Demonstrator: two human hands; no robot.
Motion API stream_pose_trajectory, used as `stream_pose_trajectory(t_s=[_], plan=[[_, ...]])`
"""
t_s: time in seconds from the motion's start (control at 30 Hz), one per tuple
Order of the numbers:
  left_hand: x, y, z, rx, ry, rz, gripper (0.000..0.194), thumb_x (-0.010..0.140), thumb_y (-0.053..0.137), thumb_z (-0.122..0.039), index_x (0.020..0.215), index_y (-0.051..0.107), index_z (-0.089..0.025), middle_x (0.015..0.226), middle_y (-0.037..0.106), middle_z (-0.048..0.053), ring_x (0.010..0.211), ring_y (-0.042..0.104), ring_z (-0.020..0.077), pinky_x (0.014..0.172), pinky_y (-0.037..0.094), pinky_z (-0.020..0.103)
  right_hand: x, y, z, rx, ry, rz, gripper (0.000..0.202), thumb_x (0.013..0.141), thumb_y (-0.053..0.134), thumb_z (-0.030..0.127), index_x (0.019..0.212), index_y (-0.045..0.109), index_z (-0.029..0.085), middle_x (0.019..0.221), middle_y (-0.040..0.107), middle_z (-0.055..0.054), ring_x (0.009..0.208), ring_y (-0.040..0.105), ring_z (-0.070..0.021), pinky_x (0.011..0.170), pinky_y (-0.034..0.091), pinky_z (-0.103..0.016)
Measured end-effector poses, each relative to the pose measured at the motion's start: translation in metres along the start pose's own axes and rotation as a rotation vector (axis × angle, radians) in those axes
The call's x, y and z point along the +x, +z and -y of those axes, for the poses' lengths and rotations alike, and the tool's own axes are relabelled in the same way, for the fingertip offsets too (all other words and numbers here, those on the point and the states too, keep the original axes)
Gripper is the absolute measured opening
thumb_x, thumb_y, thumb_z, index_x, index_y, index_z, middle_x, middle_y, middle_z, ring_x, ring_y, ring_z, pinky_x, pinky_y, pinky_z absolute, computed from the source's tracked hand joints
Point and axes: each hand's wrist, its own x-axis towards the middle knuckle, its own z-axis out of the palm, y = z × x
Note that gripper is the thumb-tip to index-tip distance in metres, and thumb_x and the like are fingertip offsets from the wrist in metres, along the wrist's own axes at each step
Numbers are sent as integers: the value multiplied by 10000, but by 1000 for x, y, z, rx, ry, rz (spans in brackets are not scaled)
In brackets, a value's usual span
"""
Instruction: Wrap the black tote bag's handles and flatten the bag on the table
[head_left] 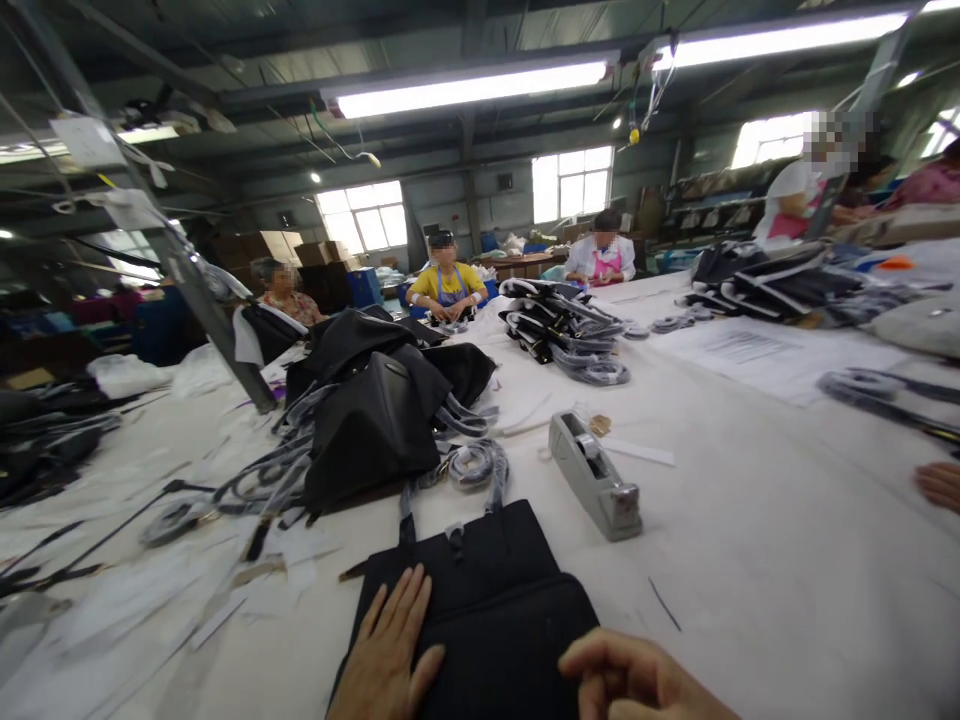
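A black bag (pixel 480 610) lies flat on the white table in front of me, its two wrapped handles stretched away from me. My left hand (pixel 394 640) rests palm down on the bag's left side, fingers extended and thumb apart. At the bag's right edge is my right hand (pixel 637 675), its index finger reaching out and the other fingers loosely bent. I see nothing held in it, though the frame's bottom edge cuts it off. Beyond the handles lies a coiled, wrapped strap (pixel 472 465). A grey tape dispenser (pixel 596 480) stands to the right of the bag.
Black bags (pixel 375 410) are heaped behind my bag, with another stack (pixel 555 315) farther back. A metal post (pixel 202 300) rises at left. Paper sheets (pixel 772 355) lie at right. Another person's hand (pixel 941 485) shows at the right edge; several people sit across the table.
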Motion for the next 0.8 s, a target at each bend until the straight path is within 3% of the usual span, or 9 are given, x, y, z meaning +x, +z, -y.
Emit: stream_pose_trajectory(t_s=[0.1, 0.2, 0.3, 0.5, 0.67, 0.8], plan=[[-2, -12, -7, -76, -42, 165, 558, 971, 398, -428, 1461, 396, -163, 1443, 515, 96, 1313, 500, 241, 1051, 429, 437, -37, -5, 1, 37, -40, -60, 419, 791, 712, 446, 1105, 658, 175, 803, 705, -41, 757, 667, -167, 755, 491, -298], [5, -19, -12, -174, -145, 335, 596, 981, 256, -420, 1422, 434, -61, 1467, 463, 180, 1387, 397, 303, 1113, 334, 530, -83, -26, -1, -60, 108, -298, 388, 791, 708, 440, 1040, 666, 145, 840, 713, -46, 795, 665, -162, 804, 503, -312], [17, -15, -12, -243, -124, 407, 677, 974, 183, -449, 1431, 392, 4, 1507, 386, 225, 1431, 308, 327, 1158, 240, 535, -133, -52, -19, -103, 209, -515, 413, 766, 700, 515, 938, 666, 141, 798, 697, -37, 739, 656, -156, 761, 522, -309], [16, -22, -9, -250, -83, 429, 682, 981, 153, -457, 1418, 374, 16, 1506, 380, 237, 1431, 303, 340, 1154, 241, 524, -211, -86, -97, -178, 381, -820, 440, 710, 702, 566, 828, 660, 144, 741, 694, -62, 692, 652, -172, 690, 520, -305], [17, -17, -7, -246, -96, 449, 699, 969, 126, -476, 1428, 356, -1, 1510, 377, 232, 1446, 276, 327, 1152, 241, 544, -233, -112, -168, -270, 493, -1094, 329, 759, 661, 468, 661, 575, 165, 611, 623, -30, 577, 593, -142, 622, 481, -287], [21, -20, -8, -246, -115, 504, 755, 968, 63, -495, 1423, 365, 27, 1513, 360, 245, 1444, 275, 340, 1168, 215, 521, -240, -114, -206, -394, 634, -1136, 270, 882, 587, 364, 751, 622, 131, 657, 621, -17, 613, 600, -129, 636, 472, -279]])
